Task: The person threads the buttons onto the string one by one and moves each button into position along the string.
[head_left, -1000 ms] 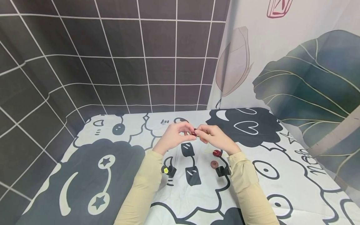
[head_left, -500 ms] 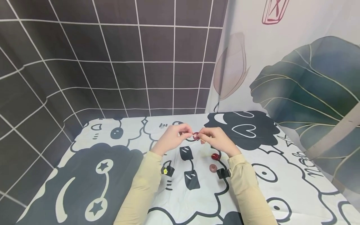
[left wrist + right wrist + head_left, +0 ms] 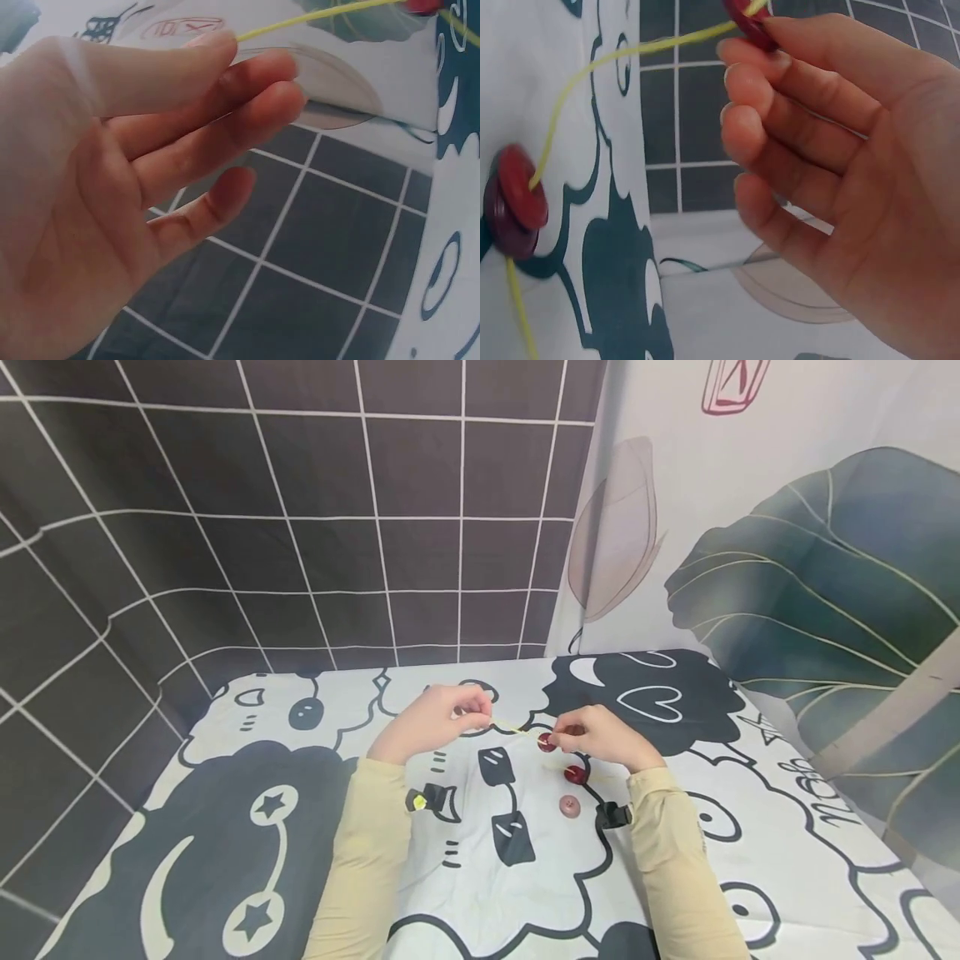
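My left hand pinches the end of a yellow string between thumb and index finger. From there the string runs taut to a red button, which the thumb and forefinger of my right hand hold just above the cloth. The string passes through this button, as the right wrist view shows. Beyond it, the string bends down to a stack of red buttons threaded face to face. In the head view those stacked red buttons lie on the cloth, below the right hand.
A loose pinkish-brown button lies on the cartoon-print cloth, nearer me than the red ones. Small black devices sit at both wrists. A dark gridded curtain hangs behind the table, with a leaf-print one at right.
The hands were together at the red button. My left hand has since drawn left, pulling string through it, while my right hand has shifted slightly right and nearer with the button.
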`<state>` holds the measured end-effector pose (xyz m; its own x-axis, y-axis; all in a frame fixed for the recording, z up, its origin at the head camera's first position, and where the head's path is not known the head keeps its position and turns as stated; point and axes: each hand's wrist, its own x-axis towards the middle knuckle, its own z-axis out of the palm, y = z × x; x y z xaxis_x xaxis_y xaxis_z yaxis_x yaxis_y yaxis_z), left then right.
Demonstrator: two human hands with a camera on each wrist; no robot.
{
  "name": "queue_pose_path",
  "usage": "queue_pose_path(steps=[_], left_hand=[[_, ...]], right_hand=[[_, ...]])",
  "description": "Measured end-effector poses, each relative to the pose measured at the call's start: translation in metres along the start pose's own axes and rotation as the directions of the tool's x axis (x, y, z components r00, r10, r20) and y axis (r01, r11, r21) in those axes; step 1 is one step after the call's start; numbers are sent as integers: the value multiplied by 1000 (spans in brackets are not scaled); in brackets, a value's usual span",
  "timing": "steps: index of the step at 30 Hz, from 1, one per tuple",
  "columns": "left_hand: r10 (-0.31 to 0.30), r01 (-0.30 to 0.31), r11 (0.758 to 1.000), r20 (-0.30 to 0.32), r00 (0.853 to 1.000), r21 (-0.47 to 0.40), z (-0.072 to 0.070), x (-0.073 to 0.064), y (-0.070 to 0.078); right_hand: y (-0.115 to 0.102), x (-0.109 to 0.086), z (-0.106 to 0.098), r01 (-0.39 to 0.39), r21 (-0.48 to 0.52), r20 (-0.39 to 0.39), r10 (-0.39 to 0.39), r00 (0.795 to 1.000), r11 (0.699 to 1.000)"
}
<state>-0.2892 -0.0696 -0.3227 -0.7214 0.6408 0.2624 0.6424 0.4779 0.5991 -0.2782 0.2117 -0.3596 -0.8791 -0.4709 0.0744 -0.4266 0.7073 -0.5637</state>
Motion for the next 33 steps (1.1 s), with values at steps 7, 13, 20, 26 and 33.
queue_pose_path(steps=[7,13,20,26,33], left_hand=[[11,-11,1000,10,1000,5,-14,-9,10],[23,-22,1000,13,1000,-8,-21,-14,15],[31,-31,999,32,999,-19,-21,-15,16],[54,-54,998,36,998,-18,-17,-11,17],[86,-85,996,-41,995,34,-5,-5,20]], right_hand=[[13,-4,-1,-19,-3,78,19,997,1000],[23,-7,0,-66,-15,122,67,990,998],[31,-11,2,-122,-41,143,127,982,992],[39,-12,2,-137,-62,143,145,979,989],[28,-9,-4,-72,-50,61,75,995,996]])
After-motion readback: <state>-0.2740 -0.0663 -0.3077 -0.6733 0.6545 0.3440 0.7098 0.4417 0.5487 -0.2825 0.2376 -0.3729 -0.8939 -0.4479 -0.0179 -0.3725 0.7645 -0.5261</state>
